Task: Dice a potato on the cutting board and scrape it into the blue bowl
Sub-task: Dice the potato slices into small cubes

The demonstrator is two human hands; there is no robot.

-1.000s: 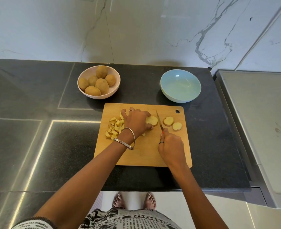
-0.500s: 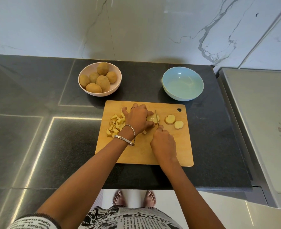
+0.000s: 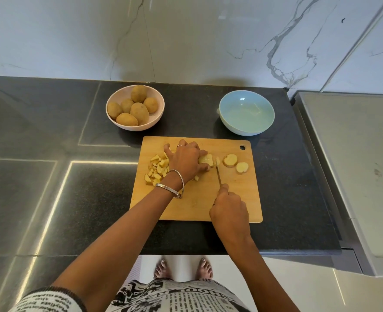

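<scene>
Wooden cutting board (image 3: 192,206) flat on dark stone counter (image 3: 51,199), close to counter's front edge; hanging hole (image 3: 242,147) at board's far right corner.

Left hand (image 3: 187,162) over far-centre of board, fingers curled down onto a potato piece (image 3: 205,159), pinning it against the board. Ring on one finger; two metal bangles (image 3: 174,188) at the wrist.

Right hand (image 3: 230,210) near board's front edge, right of centre, fingers wrapped round the handle of a knife (image 3: 218,175). Handle itself hidden inside the fist. Blade thin, pointing away toward far edge, tip meeting the right end of the held potato piece. Depth of cut: cannot tell.

Diced potato (image 3: 156,170) heaped on left part of board, just beside left wrist. One stray cube (image 3: 196,178) close under left hand. Two round slices (image 3: 235,163), skin on rim, lying flat toward board's right edge, touching each other, apart from the blade.

Blue bowl (image 3: 246,131) on counter beyond board's far right corner, no potato inside. Pinkish bowl (image 3: 116,122) beyond far left corner, holding six whole potatoes (image 3: 139,110).

White veined marble wall (image 3: 186,37) behind counter. Grey metal surface (image 3: 355,165) adjoining counter's right edge. Bare feet (image 3: 182,269) on pale floor below the front edge.
</scene>
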